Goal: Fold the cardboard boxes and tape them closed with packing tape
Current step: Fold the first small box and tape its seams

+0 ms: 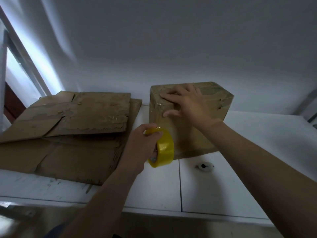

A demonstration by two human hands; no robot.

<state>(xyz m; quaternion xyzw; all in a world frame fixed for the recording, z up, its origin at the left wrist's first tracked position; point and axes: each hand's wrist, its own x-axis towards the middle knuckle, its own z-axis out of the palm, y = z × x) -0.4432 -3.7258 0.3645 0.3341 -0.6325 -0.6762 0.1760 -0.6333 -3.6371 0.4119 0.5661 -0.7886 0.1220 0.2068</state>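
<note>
1. Assembled cardboard box (217,100): stands at right of centre of the frame, on the white desk (240,177) and close to the pale wall (171,40). Its top flaps are down. Its faces are scuffed and carry patches of old tape residue.
2. Right hand (187,102): lies flat on the box top with fingers straight and spread, gripping nothing. The fingertips reach toward the upper left corner of the box and the thumb extends down over the near face.
3. Left hand (139,143): at centre frame, fingers and thumb curled around the yellow roll of packing tape (164,148), clamped on it. The roll is held on edge, just beside the lower left part of the box's near face.
4. Tape strip: a glossy glint shows between the roll and the box's near upper edge (whether a strip is actually stuck down there cannot be confirmed owing to blur).
5. Flattened cardboard boxes (68,134): a stack in the left half of the frame, lying flat on the desk, with a smaller sheet on top of a larger one. The stack is apart from the assembled box.
6. Small white object with a black spot (204,166): rests on the desk below the box, not identifiable.
7. Window (15,69): upper left of the frame, bright.
</note>
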